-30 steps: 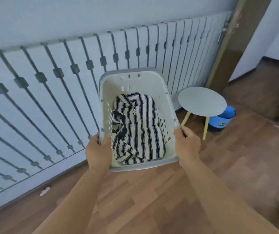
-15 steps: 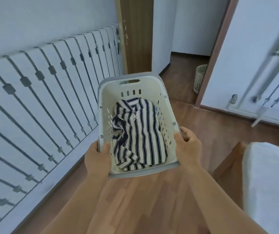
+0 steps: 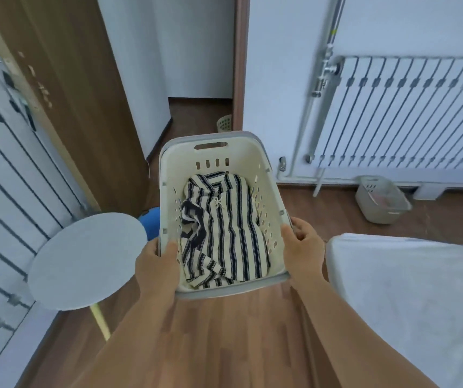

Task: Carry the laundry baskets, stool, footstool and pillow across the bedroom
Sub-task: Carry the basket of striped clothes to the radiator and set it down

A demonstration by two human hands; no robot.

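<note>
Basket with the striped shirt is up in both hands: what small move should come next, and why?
Probably keep carrying the laundry basket forward and rightward, toward the second basket by the radiator. Left hand and right hand grip its rim; the stool crowds the left, the bed the right.

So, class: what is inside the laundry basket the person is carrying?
A striped shirt lies crumpled inside the laundry basket, covering most of the floor. Anything beneath the shirt cannot be seen.

Bare forearms and hands (image 3: 157, 267), no sleeves.
</note>
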